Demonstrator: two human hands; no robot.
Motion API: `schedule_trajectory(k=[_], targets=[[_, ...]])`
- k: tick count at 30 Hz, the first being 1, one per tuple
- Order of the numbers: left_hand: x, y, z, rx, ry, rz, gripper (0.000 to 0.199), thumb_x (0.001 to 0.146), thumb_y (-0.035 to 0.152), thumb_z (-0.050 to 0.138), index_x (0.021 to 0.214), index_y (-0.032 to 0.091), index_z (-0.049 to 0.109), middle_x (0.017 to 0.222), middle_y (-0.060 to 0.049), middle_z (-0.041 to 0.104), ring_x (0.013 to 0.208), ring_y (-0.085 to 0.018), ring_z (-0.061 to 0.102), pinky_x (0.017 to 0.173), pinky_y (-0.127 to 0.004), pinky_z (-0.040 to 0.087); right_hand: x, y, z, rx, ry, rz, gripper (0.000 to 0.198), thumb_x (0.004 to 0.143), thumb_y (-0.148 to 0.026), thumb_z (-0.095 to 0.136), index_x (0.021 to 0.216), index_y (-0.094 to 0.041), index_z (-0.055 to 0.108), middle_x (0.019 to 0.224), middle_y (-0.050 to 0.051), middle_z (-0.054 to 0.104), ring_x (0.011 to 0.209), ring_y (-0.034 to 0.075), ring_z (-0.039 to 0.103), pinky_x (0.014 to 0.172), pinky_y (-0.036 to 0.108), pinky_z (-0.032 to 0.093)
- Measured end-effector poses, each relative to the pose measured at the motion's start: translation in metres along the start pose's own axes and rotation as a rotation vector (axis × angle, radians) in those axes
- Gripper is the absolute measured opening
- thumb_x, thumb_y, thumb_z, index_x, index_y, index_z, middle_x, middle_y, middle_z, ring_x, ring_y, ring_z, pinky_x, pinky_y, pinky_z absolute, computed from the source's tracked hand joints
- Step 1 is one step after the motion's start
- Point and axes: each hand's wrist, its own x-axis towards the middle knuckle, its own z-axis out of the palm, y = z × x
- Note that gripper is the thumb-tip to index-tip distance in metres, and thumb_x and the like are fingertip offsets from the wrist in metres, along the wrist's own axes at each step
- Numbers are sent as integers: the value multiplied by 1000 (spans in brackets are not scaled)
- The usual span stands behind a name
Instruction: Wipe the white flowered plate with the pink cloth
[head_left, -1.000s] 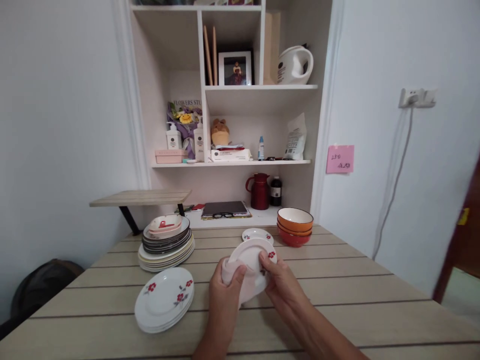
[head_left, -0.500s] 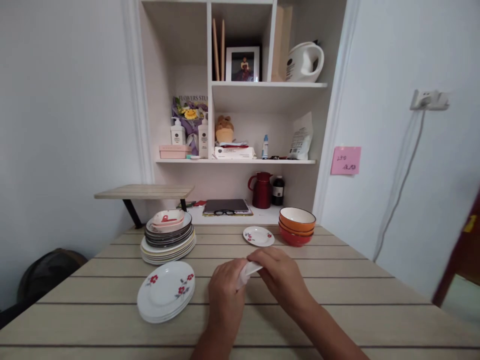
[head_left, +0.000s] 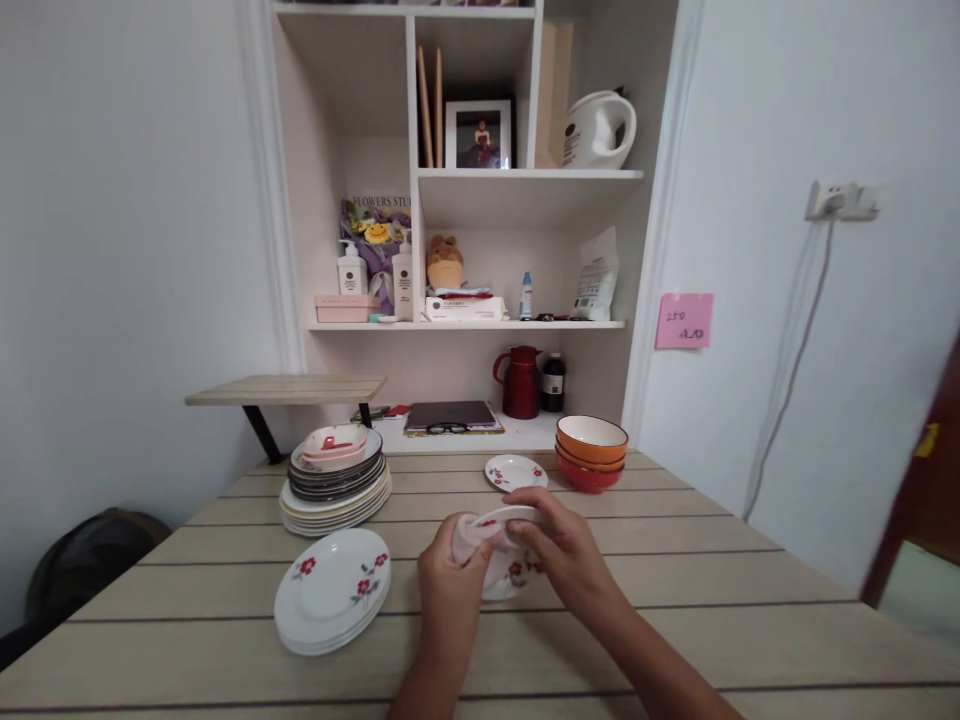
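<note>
A small white plate [head_left: 501,588] with red flowers is held up on a tilt over the table, its face turned partly towards me. My right hand [head_left: 561,548] grips its right rim, thumb on the near side. A pale pinkish cloth [head_left: 466,537] is bunched in my left hand [head_left: 452,572] and folded over the plate's left edge. The fingers behind the plate are hidden. To the left lies a short stack of larger white flowered plates [head_left: 330,590]. Beyond my hands, a small flowered plate [head_left: 510,470] lies flat on the table.
At the back left, small pink dishes top a tall stack of plates [head_left: 335,492], near a raised wooden shelf [head_left: 289,388]. Orange and red bowls [head_left: 591,455] are nested at the back right. Behind the table are a laptop [head_left: 450,414] and a dark red jug [head_left: 520,382].
The plate has turned from nearly edge-on to showing its flowered face. The cloth now covers its left edge, and both hands have shifted their hold on it.
</note>
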Motion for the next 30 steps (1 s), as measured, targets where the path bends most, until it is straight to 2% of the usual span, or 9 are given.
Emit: schedule_trajectory(k=[3,6,10,14,21,25,28,30], targets=[[2,-1,0,-38,42,-61,26,68,40,75,80,17,69,72,-2,72,65,-17,64,62,-24,50,0,3,6,192,74,102,16,83,-35,62,93,-22,63,70,-3,60,59,14,51,54,23,39],[4,0,1,-84,89,-146,31,64,43,78,78,16,71,73,-4,73,66,-18,65,62,-25,50,0,6,14,408,131,179,21,80,-38,68,89,-21,61,66,-4,58,56,12,49,51,22,39],[7,-1,2,-144,89,-225,38,60,45,80,80,14,72,74,-6,74,67,-20,66,61,-26,52,0,6,22,651,205,261,30,75,-39,74,96,-20,62,77,-1,66,62,14,56,56,24,45],[6,-1,3,-169,74,-263,41,62,46,78,82,11,73,76,-8,74,68,-21,67,60,-28,53,-1,6,27,790,284,330,38,72,-37,78,103,-21,63,81,0,70,67,16,62,61,25,49],[4,2,4,-306,9,-381,50,62,49,79,90,9,73,81,-10,75,67,-20,67,63,-31,55,1,12,33,1029,340,420,45,66,-31,83,105,-22,64,87,1,74,67,16,66,59,25,52],[3,-5,5,-316,34,-371,52,60,50,80,92,9,74,86,-11,75,73,-22,69,66,-30,56,4,15,27,1033,254,476,46,65,-30,84,106,-22,63,92,2,75,72,17,68,65,27,53],[3,-8,5,-326,64,-374,52,60,50,80,93,10,73,87,-11,76,76,-22,70,67,-30,56,5,12,19,925,121,502,47,68,-32,80,110,-22,61,93,3,74,76,19,67,66,28,51],[3,-8,3,-342,59,-393,54,60,51,80,95,10,73,86,-11,76,73,-22,70,65,-30,56,5,8,13,806,68,460,46,71,-33,77,112,-22,60,93,3,73,78,19,66,66,28,49]])
